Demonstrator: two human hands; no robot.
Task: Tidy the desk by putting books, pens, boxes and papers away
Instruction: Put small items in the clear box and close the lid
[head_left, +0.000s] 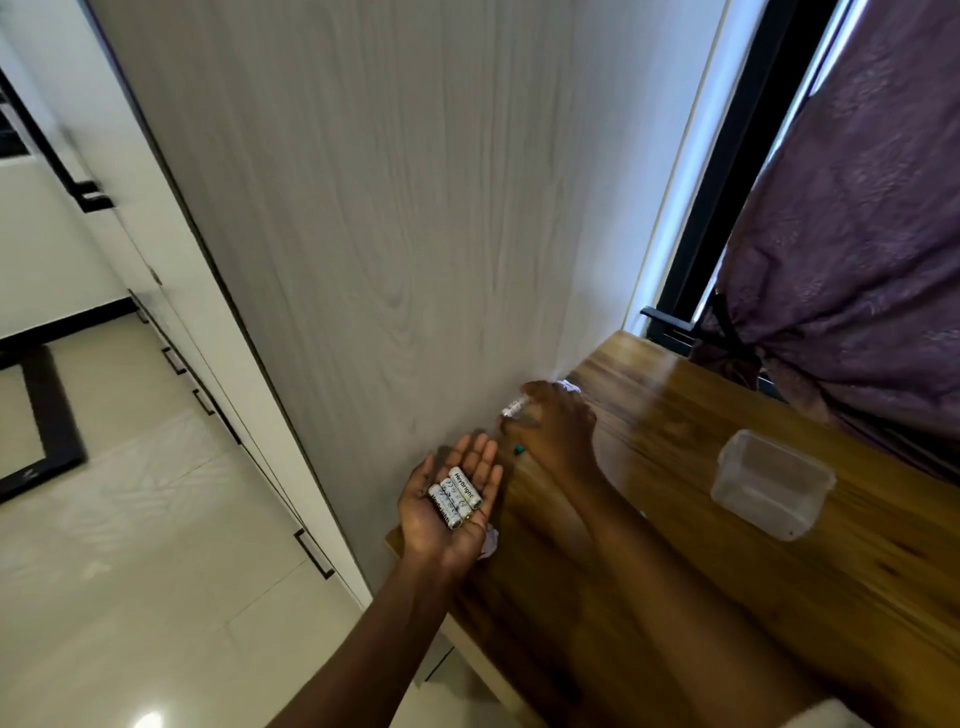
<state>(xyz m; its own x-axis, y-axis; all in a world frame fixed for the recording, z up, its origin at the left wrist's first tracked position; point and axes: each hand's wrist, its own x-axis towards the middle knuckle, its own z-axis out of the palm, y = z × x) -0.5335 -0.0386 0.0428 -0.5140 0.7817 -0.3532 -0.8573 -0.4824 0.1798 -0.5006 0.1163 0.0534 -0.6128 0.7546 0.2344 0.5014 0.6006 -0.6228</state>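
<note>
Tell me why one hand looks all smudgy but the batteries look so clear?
Head view: the right hand by the wall is smeared by motion blur, so its grip is unclear; the batteries on the open left hand are sharp, print readable; window light leaves a pale glare on the desk; a bright spot glints on the floor tiles.

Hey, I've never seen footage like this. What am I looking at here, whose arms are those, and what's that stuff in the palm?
There is no machine: one camera worn on a person's head looks down at their own arms. The left hand lies palm up, carrying three batteries. The right hand reaches to the wall and seems to pinch a fourth battery, though it is blurred. Beside them on the wooden desk stands a clear tub.
</note>
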